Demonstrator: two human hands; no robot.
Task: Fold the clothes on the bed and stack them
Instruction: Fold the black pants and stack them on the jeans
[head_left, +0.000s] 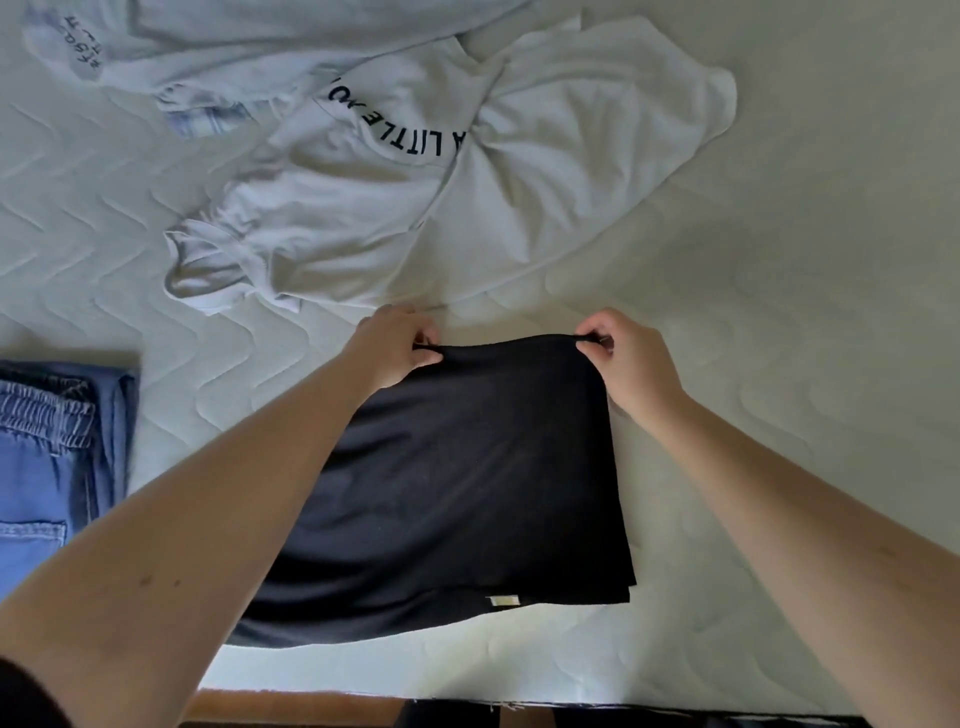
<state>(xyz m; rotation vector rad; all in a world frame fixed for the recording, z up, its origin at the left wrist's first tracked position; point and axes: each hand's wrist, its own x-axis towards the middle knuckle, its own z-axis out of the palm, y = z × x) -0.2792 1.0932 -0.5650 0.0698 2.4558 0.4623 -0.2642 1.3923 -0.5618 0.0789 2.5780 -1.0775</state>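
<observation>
The quilted mattress (779, 218) spreads under everything, pale and bare around the work. Just beyond the two grips lies a crumpled white T-shirt (415, 208) with black lettering, unfolded, and further beyond it, toward the left, a second pale garment (234, 47) is also loose. Well to the left of the grips and nearer the person sits a folded pair of blue jeans (47, 457), apparently the start of the stack.

Between and below the grips lies the black garment (452, 478), flat on the mattress as a rough rectangle, with a small pale label showing at its near edge. Its far edge is lifted slightly off the bed where the hands hold it.

The left hand (395, 348) pinches the far left corner of the black garment between thumb and curled fingers; the right hand (623, 358) pinches the far right corner the same way.

The step in hand looks like a fold of the black garment, already narrowed and now held by its far corners. The next move probably calls for carrying both corners toward the near edge together, keeping them level so the halves meet squarely, then smoothing the fabric before it goes onto the jeans.
</observation>
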